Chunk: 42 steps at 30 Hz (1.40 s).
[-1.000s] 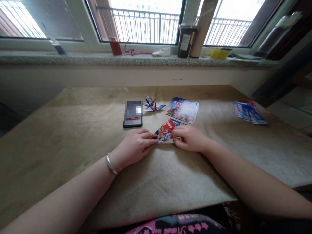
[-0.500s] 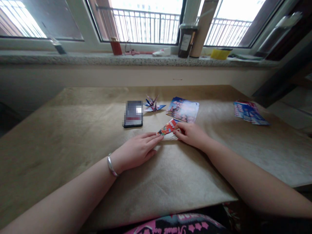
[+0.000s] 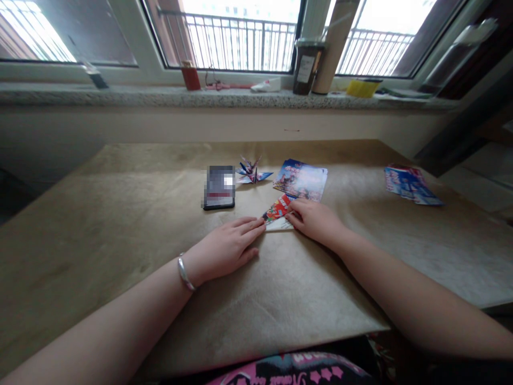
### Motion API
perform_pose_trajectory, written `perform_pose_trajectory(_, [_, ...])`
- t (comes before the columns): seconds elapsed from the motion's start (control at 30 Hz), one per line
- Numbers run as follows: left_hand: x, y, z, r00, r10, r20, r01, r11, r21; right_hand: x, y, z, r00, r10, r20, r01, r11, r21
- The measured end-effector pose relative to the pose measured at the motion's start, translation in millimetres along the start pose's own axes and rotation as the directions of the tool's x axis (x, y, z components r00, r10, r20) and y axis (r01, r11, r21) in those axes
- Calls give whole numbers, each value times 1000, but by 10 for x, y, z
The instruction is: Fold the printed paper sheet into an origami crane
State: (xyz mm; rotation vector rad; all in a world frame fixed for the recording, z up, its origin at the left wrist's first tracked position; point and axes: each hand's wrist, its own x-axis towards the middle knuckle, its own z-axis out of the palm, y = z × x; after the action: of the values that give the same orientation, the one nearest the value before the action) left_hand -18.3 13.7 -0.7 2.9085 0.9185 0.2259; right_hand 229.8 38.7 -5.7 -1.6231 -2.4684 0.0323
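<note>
We are pressing a small folded sheet of red, blue and white printed paper [image 3: 278, 215] flat against the tan worktop [image 3: 120, 224], near the middle of the surface and well back from its near edge. Our left hand [image 3: 224, 249] is lying palm down with its fingers [image 3: 250, 227] stretched out flat and close together, the tips touching the paper's left corner. Our right hand [image 3: 316, 222] is resting on the paper's right side, its fingers [image 3: 294, 209] bent and pinning the folded edge down; neither hand is gripping anything, both are only pressing. A silver bangle [image 3: 184, 272] is sitting on the left wrist.

Just beyond the paper, a dark phone [image 3: 218, 187] is lying flat to the left, a small folded paper crane in blue and red [image 3: 251, 171] is standing beside it, and a stack of colourful printed sheets [image 3: 301, 180] is lying just past the right hand. A second pile of blue and red sheets [image 3: 409, 184] is lying well apart near the worktop's right edge. We are seeing wide bare worktop to the left of the left hand and in front of both forearms. Behind the far edge, a grey speckled stone windowsill [image 3: 160, 96] is carrying small items.
</note>
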Motion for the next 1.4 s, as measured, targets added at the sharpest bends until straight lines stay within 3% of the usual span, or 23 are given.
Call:
perform_pose_trajectory(0.3, [14,39,-66,999,5,41,-4,1000,-26,33,104,18,998,24,54,-27,998,56])
perform_pose_trajectory(0.9, [2,11,-13,998,38,-57,-38,999,7,14,91,21,999,37,10,-37,999,1])
perform_pose_trajectory(1.17, [15,21,-22,997,50,-65,-49,999,24,-1,-40,1,989,-97,-109,89,993,-82])
perform_pose_trajectory(1.4, [10,4,35,995,57,-80,-54,998,30,18,-241,20,967,-228,-115,221,973,-67])
